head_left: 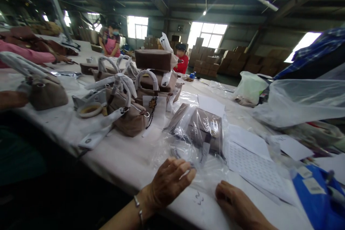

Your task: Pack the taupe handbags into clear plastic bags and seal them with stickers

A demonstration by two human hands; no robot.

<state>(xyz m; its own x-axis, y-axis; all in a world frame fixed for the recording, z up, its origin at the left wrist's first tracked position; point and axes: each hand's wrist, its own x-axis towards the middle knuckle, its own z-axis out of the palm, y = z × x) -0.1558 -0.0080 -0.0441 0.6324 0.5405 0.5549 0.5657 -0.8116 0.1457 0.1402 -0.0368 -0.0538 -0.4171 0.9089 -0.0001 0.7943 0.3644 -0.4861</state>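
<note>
A taupe bag in clear plastic wrap point(206, 127) lies on the white table in front of me. Over the near edge of its crumpled wrap is my left hand point(172, 181), with fingers bent and pressed close together; whatever they pinch is too small to make out. My right hand point(233, 199) rests at the table's near side, right of some handwritten marks, its fingers curled in; their contents are hidden. Left of the wrapped bag stands a taupe handbag point(129, 116) with paper-wrapped handles. A dark beaded charm point(152, 109) lies on white paper beside it.
More handbags point(153, 60) are stacked behind. Printed sheets point(253, 161) and a blue package point(312, 197) lie at right, with clear plastic bags point(304, 97) beyond. A roll of tape point(90, 109) sits at left. Other people are around the table, one hand near a bag at far left.
</note>
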